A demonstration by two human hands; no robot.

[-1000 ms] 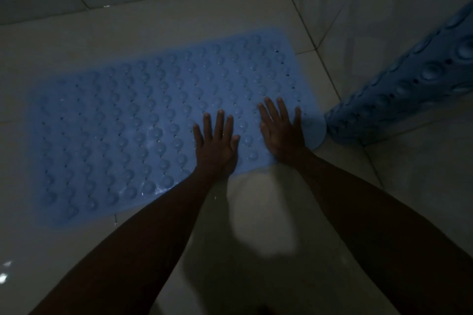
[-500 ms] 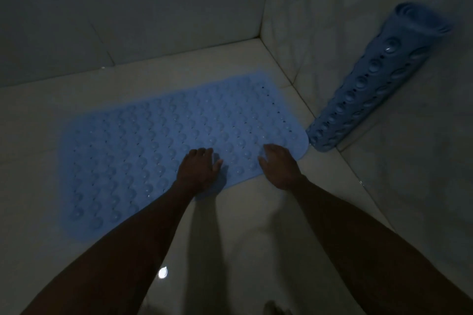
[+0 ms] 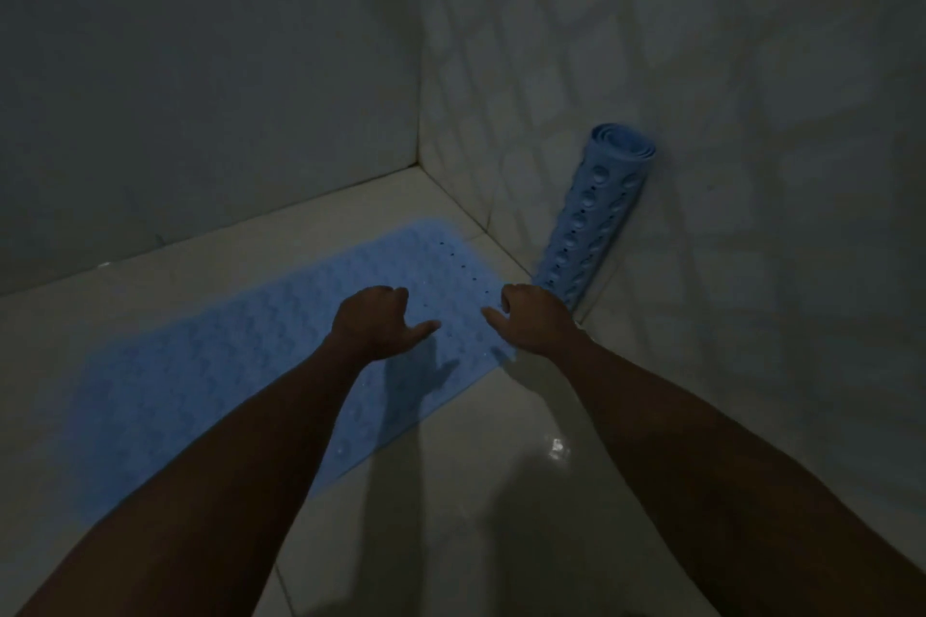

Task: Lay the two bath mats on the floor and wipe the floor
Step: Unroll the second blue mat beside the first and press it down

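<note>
Reaching next: I'd go rightward for the rolled blue rubber bath mat [image 3: 591,220], leaning upright against the wall.
Nearer: right hand [image 3: 538,321].
Fingers: both hands loosely curled, empty; left hand [image 3: 373,323] over the flat blue studded bath mat [image 3: 210,366].

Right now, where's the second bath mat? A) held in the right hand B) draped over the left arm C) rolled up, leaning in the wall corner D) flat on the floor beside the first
C: the rolled mat stands tilted against the tiled wall at the right, while only the flat mat lies on the floor; the left hand and right hand hold nothing.
</note>
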